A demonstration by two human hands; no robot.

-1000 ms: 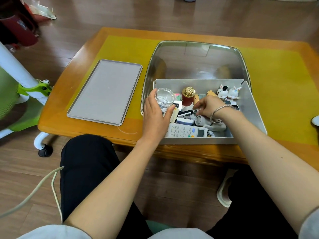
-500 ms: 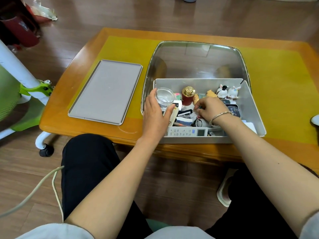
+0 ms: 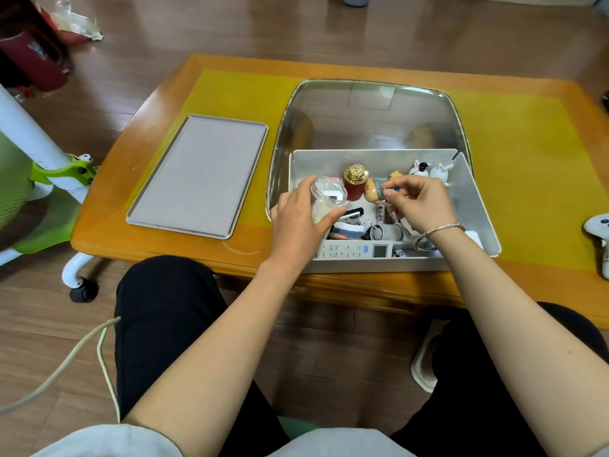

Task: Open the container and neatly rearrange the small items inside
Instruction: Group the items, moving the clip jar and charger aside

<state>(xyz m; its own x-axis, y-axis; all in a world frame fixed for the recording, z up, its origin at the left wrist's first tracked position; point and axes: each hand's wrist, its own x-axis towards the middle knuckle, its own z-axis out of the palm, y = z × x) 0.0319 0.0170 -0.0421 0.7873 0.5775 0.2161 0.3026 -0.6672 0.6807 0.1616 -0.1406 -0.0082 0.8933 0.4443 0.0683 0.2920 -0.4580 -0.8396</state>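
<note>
Nearest you, the remote [image 3: 354,250] lies flat along the front wall of the box [image 3: 479,206], which sits at the near edge of the worktop [image 3: 99,232]. Your left hand [image 3: 298,222] is wrapped around the clear jar [image 3: 326,201] at the box's left end, same as a moment ago, so that one hasn't gone anywhere. What did change is your right hand [image 3: 420,206]: a second back it was down among the clutter in the middle, and now it's come up a bit with the fingertips [image 3: 390,192] pinching something small, just beside the little figure [image 3: 372,192]. Can't tell exactly what the pinched bit is, too small and half hidden. My read: you've fished one loose item out of the pile and the sorting is properly underway, though most of the stuff under that hand is a jumble.

Behind your hands, the red bottle with the gold cap [image 3: 355,184] stands upright between the jar and the figure, and two bunny figures [image 3: 430,169] sit in the far right corner. The clear lid [image 3: 372,117] stands open behind the box, so the opening part is done. The grey tray [image 3: 201,173] lies well off to the left.
</note>
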